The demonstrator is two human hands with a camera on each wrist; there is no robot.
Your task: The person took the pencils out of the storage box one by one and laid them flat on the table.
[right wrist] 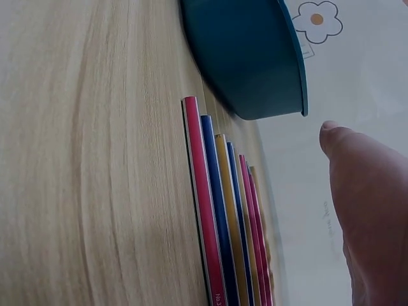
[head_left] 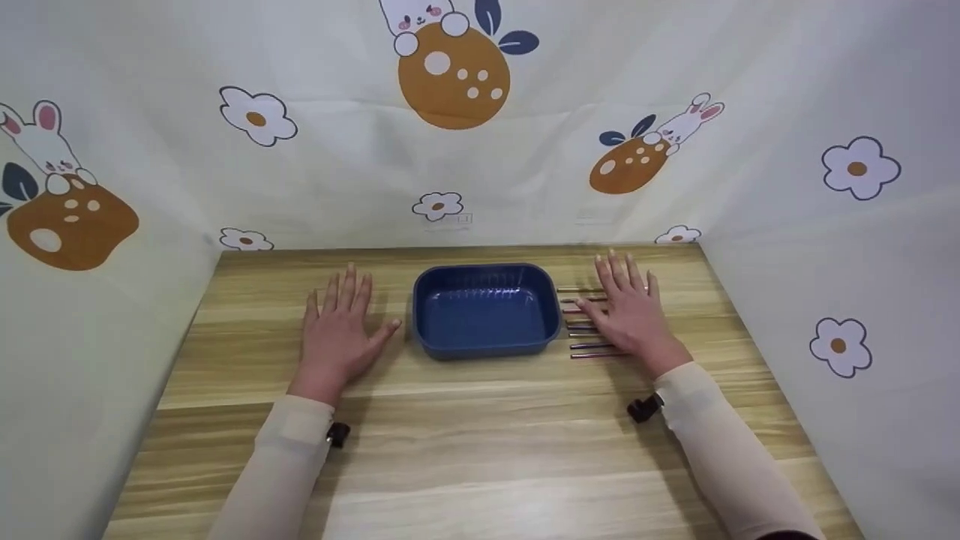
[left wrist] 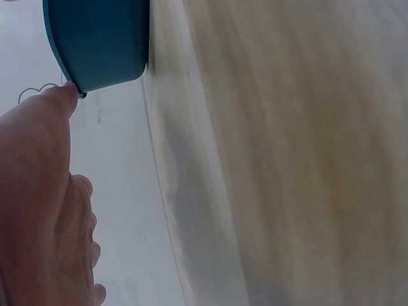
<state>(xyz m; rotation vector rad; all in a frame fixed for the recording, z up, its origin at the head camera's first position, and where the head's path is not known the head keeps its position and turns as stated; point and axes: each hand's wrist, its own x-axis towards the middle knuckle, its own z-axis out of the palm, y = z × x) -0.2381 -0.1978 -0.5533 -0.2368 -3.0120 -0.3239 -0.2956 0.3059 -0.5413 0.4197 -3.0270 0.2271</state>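
A blue rectangular basin (head_left: 487, 349) with rounded corners sits toward the back of the wooden table, and nothing lies inside it. Left of it my left hand (head_left: 337, 334) is spread flat with straight fingers, its thumb pointing at the basin's side. To the right, several pencils (head_left: 589, 346) lie side by side, roughly parallel to the table's back edge. My right hand (head_left: 634, 315) spreads over them with fingers straight, covering their far ends. Red, blue and yellow pencils (right wrist: 207, 204) show up close in the right wrist view. Neither hand holds anything.
The wood-grain table (head_left: 465, 435) ends at a pale curtain (head_left: 337, 172) printed with rabbits, oranges and flowers, which hangs behind it and along both sides. Each wrist carries a small black camera, one on the left (head_left: 339, 434) and one on the right (head_left: 645, 408).
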